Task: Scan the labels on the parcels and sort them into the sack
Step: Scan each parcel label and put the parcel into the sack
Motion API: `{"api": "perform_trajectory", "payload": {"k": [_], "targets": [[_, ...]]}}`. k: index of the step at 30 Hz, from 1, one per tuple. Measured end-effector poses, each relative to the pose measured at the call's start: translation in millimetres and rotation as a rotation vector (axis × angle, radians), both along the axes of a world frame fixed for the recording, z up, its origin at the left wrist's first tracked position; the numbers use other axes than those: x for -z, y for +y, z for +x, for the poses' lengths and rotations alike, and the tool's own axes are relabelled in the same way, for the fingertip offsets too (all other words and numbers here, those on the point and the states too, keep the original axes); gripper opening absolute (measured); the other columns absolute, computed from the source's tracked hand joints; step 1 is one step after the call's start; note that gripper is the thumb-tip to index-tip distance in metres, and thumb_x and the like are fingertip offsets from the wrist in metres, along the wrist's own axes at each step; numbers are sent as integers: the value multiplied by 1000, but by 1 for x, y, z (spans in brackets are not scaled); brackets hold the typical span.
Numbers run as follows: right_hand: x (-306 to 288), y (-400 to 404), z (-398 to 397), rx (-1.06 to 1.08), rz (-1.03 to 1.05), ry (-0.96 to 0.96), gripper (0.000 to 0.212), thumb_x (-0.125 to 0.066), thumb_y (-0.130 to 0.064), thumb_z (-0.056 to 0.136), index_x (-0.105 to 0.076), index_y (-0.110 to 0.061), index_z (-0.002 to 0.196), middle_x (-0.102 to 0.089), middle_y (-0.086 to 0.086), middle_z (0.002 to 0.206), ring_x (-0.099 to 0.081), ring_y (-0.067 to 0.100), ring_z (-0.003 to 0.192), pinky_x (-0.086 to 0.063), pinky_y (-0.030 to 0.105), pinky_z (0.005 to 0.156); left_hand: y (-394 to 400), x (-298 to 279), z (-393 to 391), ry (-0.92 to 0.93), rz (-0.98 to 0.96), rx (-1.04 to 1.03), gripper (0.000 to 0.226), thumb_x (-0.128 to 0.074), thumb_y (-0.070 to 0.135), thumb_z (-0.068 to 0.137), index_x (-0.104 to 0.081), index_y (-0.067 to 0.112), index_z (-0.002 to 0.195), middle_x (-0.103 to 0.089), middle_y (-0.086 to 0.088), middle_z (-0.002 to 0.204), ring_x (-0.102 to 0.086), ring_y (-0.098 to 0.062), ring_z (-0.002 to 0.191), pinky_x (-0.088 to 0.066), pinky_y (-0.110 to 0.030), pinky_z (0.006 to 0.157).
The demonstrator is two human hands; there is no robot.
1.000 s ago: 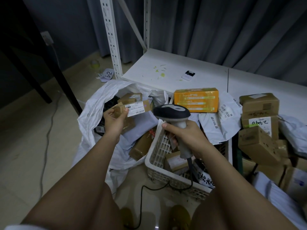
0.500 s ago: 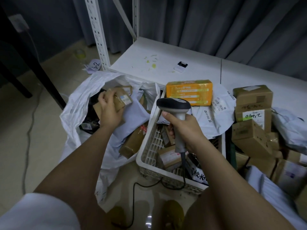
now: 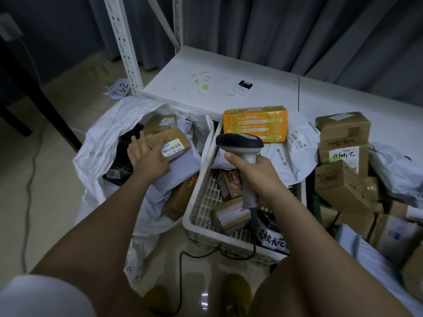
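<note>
Left grip (image 3: 146, 156) flat on cardboard parcel (image 3: 168, 141) in sack (image 3: 100, 143); right grip (image 3: 254, 172) clasps scanner (image 3: 242, 147)

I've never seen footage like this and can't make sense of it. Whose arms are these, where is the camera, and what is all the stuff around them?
There is no machine here: the camera sits on a person's head and looks down, so the two bare arms are the person's own. The right hand grips a corded barcode scanner above a white plastic basket that holds small parcels. The left hand reaches with straight fingers into an open white sack on the floor and rests against a brown box with a barcode label, lying among other parcels there. An orange box sits at the basket's far end. To the right lies a pile of cardboard boxes and grey mailing bags. Behind is a low white shelf.
</note>
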State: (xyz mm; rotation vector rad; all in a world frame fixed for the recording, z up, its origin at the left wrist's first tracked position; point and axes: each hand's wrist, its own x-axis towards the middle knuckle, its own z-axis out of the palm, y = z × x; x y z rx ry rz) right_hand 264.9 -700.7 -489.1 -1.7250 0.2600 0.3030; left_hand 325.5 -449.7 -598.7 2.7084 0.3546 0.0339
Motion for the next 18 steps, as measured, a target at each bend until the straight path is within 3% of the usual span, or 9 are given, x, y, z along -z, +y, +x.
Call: {"api": "perform_trajectory", "payload": {"k": [3, 5, 7, 10, 12, 15, 18], "targets": [[-3, -16, -3, 50, -8, 16, 32, -73, -32, 86, -57, -10, 68, -56, 5, 51, -52, 15, 43, -45, 22, 46, -12, -8, -1, -15, -77, 88, 57, -54, 25, 90, -37, 27, 144, 4, -16, 160, 9, -37, 146, -1, -54, 115], [-7, -31, -6, 78, -29, 20, 32, -74, -32, 86, -58, -10, 69, -57, 5, 52, -53, 13, 40, -46, 21, 45, -26, -14, -4, -46, -150, 195, 58, -49, 35, 90, -36, 25, 146, -12, -19, 157, -9, -41, 144, -17, -57, 113], [-9, -49, -8, 102, -67, 39, 31, -74, -33, 85, -59, -9, 73, -58, 4, 55, -53, 11, 40, -45, 18, 44, -53, -21, -10, -101, -188, 286, 55, -50, 35, 92, -40, 23, 144, -24, -18, 152, -20, -39, 140, -26, -52, 110], [-6, -81, -13, 129, -125, 77, 34, -77, -39, 81, -61, -9, 78, -59, 8, 63, -55, 15, 47, -46, 26, 51, -106, -27, -28, -91, -196, 436, 49, -57, 33, 94, -45, 20, 139, -36, -11, 143, -32, -34, 132, -32, -43, 105], [-3, -102, -18, 122, -171, 91, 34, -77, -39, 80, -61, -9, 78, -59, 10, 66, -55, 16, 49, -46, 27, 52, -140, -15, -40, 47, -267, 535, 53, -60, 40, 91, -44, 21, 139, -40, -9, 139, -37, -30, 128, -36, -39, 104], [1, -126, -25, 112, -231, 94, 31, -76, -35, 83, -66, -6, 85, -58, 7, 62, -56, 14, 47, -45, 22, 45, -182, 15, -60, 282, -378, 625, 76, -61, 66, 74, -49, 23, 135, -46, -6, 135, -45, -26, 124, -42, -41, 101], [8, -143, -27, 136, -209, 105, 40, -77, -34, 82, -69, 2, 98, -58, 3, 56, -55, 13, 45, -44, 24, 46, -224, 43, -82, 478, -463, 745, 75, -70, 59, 76, -46, 22, 137, -42, -5, 137, -47, -20, 119, -44, -35, 98]]}}
